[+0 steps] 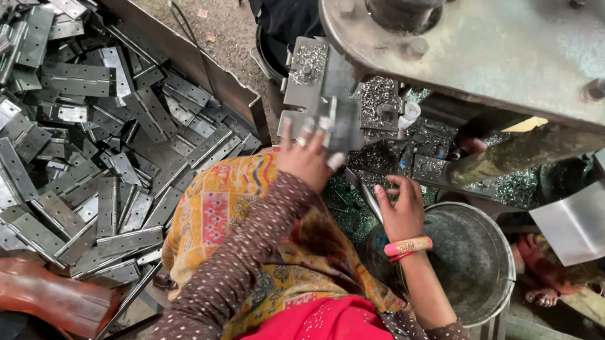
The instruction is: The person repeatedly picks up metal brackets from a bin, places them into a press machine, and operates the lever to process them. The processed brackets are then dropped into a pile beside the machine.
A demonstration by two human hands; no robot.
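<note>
— Starting nearest the camera, what lies close by?

— A brown plastic bottle with an orange cap (33, 292) lies on its side at the lower left, next to a big open tray (179, 43) heaped with flat grey steel hinge plates (69, 126), rectangular, dull-shiny, with punched holes. A red cloth and a yellow patterned scarf cover the person's lap.

— And the hands?

— The left hand (306, 159) reaches up, fingers spread and pressed against a flat grey steel piece (323, 111) that stands on the bed of the press. It grips the piece's lower edge; that is where the work sits. The right hand (399, 209), with a pink and red bangle at the wrist, is loosely curled with the fingers half bent; I cannot tell whether it holds anything small. It hovers just above the rim of a round, dull metal bucket (472, 260).

— Which step is this, by your reading?

— I judge the piece is being seated under the tool. The next move calls for squaring it firmly and keeping fingertips off the strike zone.

— Farther on?

— Glittering metal shavings (381, 95) litter the bed, and the heavy green-painted cast press frame (518, 43) with bolts looms above. A bent steel chute (581, 219) slopes at the right.
</note>
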